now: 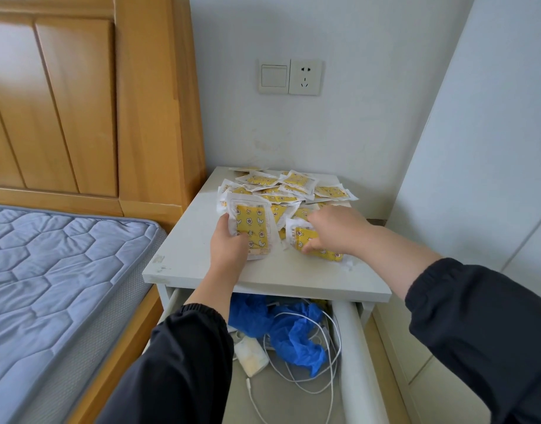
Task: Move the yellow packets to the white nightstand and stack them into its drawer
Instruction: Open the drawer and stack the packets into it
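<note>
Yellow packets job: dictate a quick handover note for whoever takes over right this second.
Left hand grips one yellow packet, raised at the near edge of the pile.
Right hand grips a second packet lying on the nightstand top.
Drawer is open, holding blue plastic and a white cable; no packets visible inside.
Done: packets are on the nightstand.
Left: stack them all in the drawer.

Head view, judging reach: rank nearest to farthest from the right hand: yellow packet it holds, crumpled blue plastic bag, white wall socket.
1. The yellow packet, pinched in the right hand.
2. Crumpled blue plastic bag, below in the drawer.
3. White wall socket, high behind.
</note>
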Tool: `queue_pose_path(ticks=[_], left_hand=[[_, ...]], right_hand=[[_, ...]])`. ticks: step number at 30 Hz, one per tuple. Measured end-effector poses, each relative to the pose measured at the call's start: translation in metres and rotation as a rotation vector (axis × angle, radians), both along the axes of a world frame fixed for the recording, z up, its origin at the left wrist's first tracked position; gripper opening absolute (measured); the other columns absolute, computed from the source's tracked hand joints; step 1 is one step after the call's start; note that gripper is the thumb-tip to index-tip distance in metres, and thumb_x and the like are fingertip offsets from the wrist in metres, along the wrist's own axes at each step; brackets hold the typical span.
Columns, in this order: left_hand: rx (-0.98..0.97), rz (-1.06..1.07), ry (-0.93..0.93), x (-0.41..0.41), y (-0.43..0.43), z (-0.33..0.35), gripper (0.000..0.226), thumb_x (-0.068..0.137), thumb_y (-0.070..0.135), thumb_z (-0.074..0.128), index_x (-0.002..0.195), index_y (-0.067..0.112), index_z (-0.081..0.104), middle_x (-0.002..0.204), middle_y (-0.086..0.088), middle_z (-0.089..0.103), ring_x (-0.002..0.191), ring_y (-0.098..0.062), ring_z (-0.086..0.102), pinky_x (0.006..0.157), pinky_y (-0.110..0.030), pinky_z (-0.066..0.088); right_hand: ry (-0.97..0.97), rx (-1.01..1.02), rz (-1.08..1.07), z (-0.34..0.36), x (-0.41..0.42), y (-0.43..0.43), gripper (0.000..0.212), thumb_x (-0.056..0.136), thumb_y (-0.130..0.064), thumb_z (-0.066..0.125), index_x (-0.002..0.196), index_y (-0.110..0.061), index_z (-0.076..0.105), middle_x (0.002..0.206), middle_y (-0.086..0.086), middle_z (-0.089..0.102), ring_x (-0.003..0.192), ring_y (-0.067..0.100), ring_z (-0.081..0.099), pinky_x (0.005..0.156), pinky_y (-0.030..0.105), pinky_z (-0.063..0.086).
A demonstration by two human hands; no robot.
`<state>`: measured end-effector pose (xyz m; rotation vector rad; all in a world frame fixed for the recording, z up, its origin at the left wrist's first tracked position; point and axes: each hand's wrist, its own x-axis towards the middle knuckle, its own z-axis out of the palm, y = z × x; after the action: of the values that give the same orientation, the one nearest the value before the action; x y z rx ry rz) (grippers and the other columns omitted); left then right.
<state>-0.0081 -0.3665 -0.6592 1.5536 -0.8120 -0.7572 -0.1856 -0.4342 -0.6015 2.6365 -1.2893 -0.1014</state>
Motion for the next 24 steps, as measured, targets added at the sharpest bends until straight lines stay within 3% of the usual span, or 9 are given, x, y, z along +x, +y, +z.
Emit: queue_pose_path(ticks=[5, 7, 10, 14, 16, 18, 19, 22, 24], left_hand=[[-0.003, -0.007, -0.001, -0.001, 0.001, 0.001, 0.056, 0.094, -0.003, 0.043, 0.144, 0.021, 0.037, 0.135, 0.001, 0.053, 0.121, -0.02, 0.054, 0.079, -0.023, 0.046], [0.001, -0.008, -0.009, -0.001, 0.001, 0.001, 0.056, 0.094, -0.003, 0.043, 0.144, 0.021, 0.036, 0.136, 0.0, 0.053, 0.121, -0.02, 0.054, 0.078, -0.021, 0.045], [0.022, -0.031, 0.016, -0.003, 0.004, 0.002, 0.06, 0.094, -0.003, 0.044, 0.148, 0.02, 0.031, 0.14, -0.001, 0.05, 0.124, -0.021, 0.052, 0.083, -0.024, 0.044], [0.033, -0.1, 0.077, -0.009, 0.016, 0.0, 0.057, 0.092, -0.004, 0.051, 0.144, 0.017, 0.039, 0.132, -0.003, 0.058, 0.111, -0.019, 0.06, 0.087, -0.029, 0.05], [0.024, -0.138, 0.115, -0.014, 0.027, 0.0, 0.05, 0.091, -0.006, 0.052, 0.135, 0.015, 0.048, 0.126, -0.004, 0.062, 0.107, -0.021, 0.063, 0.094, -0.038, 0.052], [-0.017, -0.175, 0.162, -0.023, 0.04, 0.001, 0.04, 0.089, -0.01, 0.051, 0.119, 0.016, 0.056, 0.115, -0.005, 0.066, 0.103, -0.023, 0.065, 0.095, -0.044, 0.052], [-0.032, -0.191, 0.184, -0.028, 0.047, 0.001, 0.039, 0.089, -0.011, 0.05, 0.115, 0.017, 0.058, 0.111, -0.006, 0.068, 0.102, -0.025, 0.066, 0.094, -0.046, 0.052], [-0.017, -0.261, 0.21, -0.044, 0.069, -0.009, 0.041, 0.089, -0.011, 0.049, 0.121, 0.015, 0.057, 0.111, -0.007, 0.068, 0.103, -0.026, 0.066, 0.094, -0.048, 0.052], [0.022, -0.295, 0.222, -0.055, 0.083, -0.02, 0.047, 0.09, -0.009, 0.048, 0.129, 0.017, 0.052, 0.116, -0.007, 0.066, 0.106, -0.027, 0.064, 0.094, -0.05, 0.051]], right_hand=[[-0.058, 0.048, -0.057, 0.007, 0.001, -0.003, 0.036, 0.081, -0.038, 0.072, 0.085, -0.013, 0.045, 0.079, 0.0, 0.051, 0.077, 0.022, 0.051, 0.058, 0.029, 0.036], [-0.18, 0.016, -0.108, 0.009, 0.0, -0.003, 0.034, 0.081, -0.036, 0.072, 0.086, -0.015, 0.045, 0.08, -0.003, 0.049, 0.082, 0.022, 0.052, 0.061, 0.029, 0.035], [-0.378, 0.081, -0.21, 0.004, -0.006, 0.002, 0.038, 0.079, -0.033, 0.074, 0.076, -0.015, 0.041, 0.071, -0.006, 0.042, 0.075, 0.02, 0.049, 0.053, 0.028, 0.029], [-0.761, 0.28, -0.369, -0.008, -0.025, 0.014, 0.045, 0.076, -0.033, 0.077, 0.067, -0.017, 0.036, 0.068, -0.002, 0.039, 0.064, 0.017, 0.044, 0.05, 0.027, 0.028], [-0.99, 0.437, -0.433, -0.013, -0.036, 0.023, 0.042, 0.067, -0.037, 0.082, 0.08, -0.01, 0.053, 0.077, 0.002, 0.055, 0.072, 0.018, 0.055, 0.059, 0.027, 0.042], [-1.217, 0.616, -0.481, -0.021, -0.047, 0.036, 0.083, 0.045, -0.048, 0.086, 0.112, -0.005, 0.062, 0.103, 0.007, 0.067, 0.095, 0.023, 0.065, 0.086, 0.035, 0.052], [-1.302, 0.676, -0.49, -0.028, -0.053, 0.041, 0.092, 0.04, -0.048, 0.086, 0.118, -0.006, 0.062, 0.108, 0.008, 0.068, 0.101, 0.026, 0.065, 0.093, 0.04, 0.051], [-1.44, 0.791, -0.509, -0.044, -0.068, 0.073, 0.052, 0.064, -0.028, 0.086, 0.108, -0.006, 0.068, 0.101, 0.009, 0.072, 0.098, 0.028, 0.067, 0.096, 0.044, 0.049], [-1.495, 0.833, -0.529, -0.057, -0.076, 0.095, 0.033, 0.074, -0.017, 0.081, 0.103, -0.006, 0.07, 0.096, 0.009, 0.074, 0.091, 0.025, 0.07, 0.09, 0.04, 0.053]])
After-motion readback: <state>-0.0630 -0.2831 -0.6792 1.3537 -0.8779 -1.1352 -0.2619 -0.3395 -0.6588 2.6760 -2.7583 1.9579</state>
